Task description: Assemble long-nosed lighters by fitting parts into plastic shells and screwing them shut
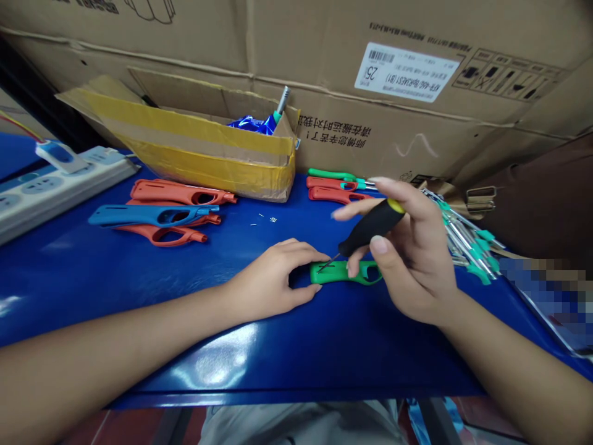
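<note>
A green plastic lighter shell [340,272] lies flat on the blue table [139,278]. My left hand [273,278] pinches its left end between thumb and fingers. My right hand [412,247] grips a screwdriver [370,227] with a black handle and yellow cap, its thin tip resting on the green shell near the left end.
Orange and blue lighter shells [162,216] lie at the left, more orange and green ones [338,185] behind my hands. A taped cardboard box [199,148] stands at the back, a power strip [55,185] far left, a pile of metal-and-green parts [467,241] at right.
</note>
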Tool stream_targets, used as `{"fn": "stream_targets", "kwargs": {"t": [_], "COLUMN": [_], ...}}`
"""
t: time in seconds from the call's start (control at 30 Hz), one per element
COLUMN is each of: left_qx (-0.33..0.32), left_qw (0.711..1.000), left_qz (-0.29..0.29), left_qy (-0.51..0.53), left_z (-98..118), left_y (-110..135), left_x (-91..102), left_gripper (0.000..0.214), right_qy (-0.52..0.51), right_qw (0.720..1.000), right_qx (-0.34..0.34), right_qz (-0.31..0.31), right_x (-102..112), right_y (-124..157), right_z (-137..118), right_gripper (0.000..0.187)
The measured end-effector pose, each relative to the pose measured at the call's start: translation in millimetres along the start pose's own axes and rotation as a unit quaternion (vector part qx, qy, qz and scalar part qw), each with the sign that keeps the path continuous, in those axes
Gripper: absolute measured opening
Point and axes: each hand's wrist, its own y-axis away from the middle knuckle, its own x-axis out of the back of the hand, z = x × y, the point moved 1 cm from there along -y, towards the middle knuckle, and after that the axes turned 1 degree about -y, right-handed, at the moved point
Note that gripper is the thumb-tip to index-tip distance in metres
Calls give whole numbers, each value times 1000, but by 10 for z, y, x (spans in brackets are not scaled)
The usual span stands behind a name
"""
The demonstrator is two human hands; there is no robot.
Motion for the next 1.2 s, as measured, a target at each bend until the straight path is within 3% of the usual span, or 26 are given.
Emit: {"fn": "stream_targets", "kwargs": {"t": [0.07, 0.2, 0.27, 0.4, 0.63, 0.8, 0.87, 1.0, 1.07, 1.2], "left_qx": [3, 10, 9, 7, 12, 10, 9, 15, 17, 13], "left_qw": [1000, 1000, 1000, 1000, 1000, 1000, 1000, 1000, 1000, 1000], "left_qz": [-3, -7, -5, -4, -10, -8, -7, -10, -11, -8], "left_qy": [0, -1, 1, 3, 1, 1, 2, 0, 0, 2], "left_z": [1, 8, 14, 20, 19, 19, 20, 21, 21, 14], "left_y": [-2, -6, -4, 3, -7, -7, -6, -4, -3, 1], "left_x": [1, 9, 12, 12, 11, 8, 6, 8, 9, 7], "left_gripper": [36, 34, 34, 36, 33, 36, 36, 36, 36, 36], "right_qy": [4, 120, 109, 2, 140, 6, -14, 102, 144, 20], "right_qw": [1000, 984, 987, 1000, 983, 1000, 999, 989, 981, 1000], "right_qx": [9, 93, 83, -23, 75, -25, -32, 64, 94, -14], "right_qz": [18, 98, 78, 0, 92, 8, 1, 88, 90, -2], "right_x": [-8, 21, 24, -2, 33, 35, 34, 70, 84, 70], "right_y": [4, 14, 10, -9, 6, -21, -28, -19, -16, -32], "right_z": [-6, 2, 3, -14, -10, -44, -51, -35, -34, -31], "right_gripper": [54, 57, 56, 56, 51, 46, 45, 48, 50, 47]}}
